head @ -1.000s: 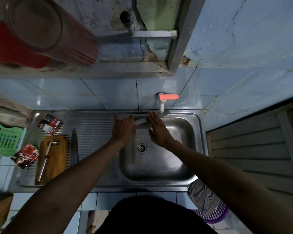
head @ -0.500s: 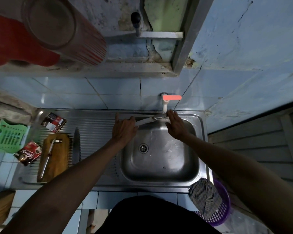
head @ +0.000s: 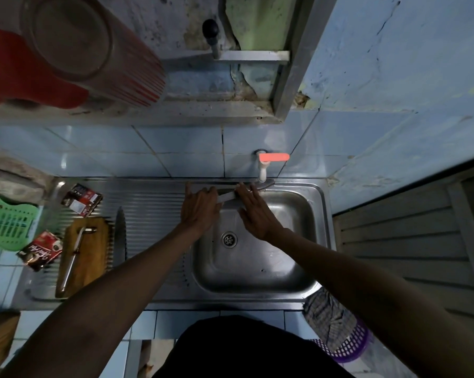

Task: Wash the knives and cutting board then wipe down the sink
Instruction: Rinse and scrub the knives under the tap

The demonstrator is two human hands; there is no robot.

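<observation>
Right hand [head: 257, 214] back from the tap onto the knife [head: 226, 197], fingers flat; left hand [head: 200, 208] gripping its handle.

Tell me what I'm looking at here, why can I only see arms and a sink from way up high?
The camera sits on a person's head and looks down, so you see their two arms and no face. They stand at a metal sink under a tap with an orange handle. The left hand holds a knife at the back of the basin, and the right hand lies flat along its blade, fingers straight, as if rubbing it clean. On the ribbed draining part to the left lie a wooden cutting board with a metal tool on it, another knife beside the board, and two small packets. I cannot tell if water is running.
</observation>
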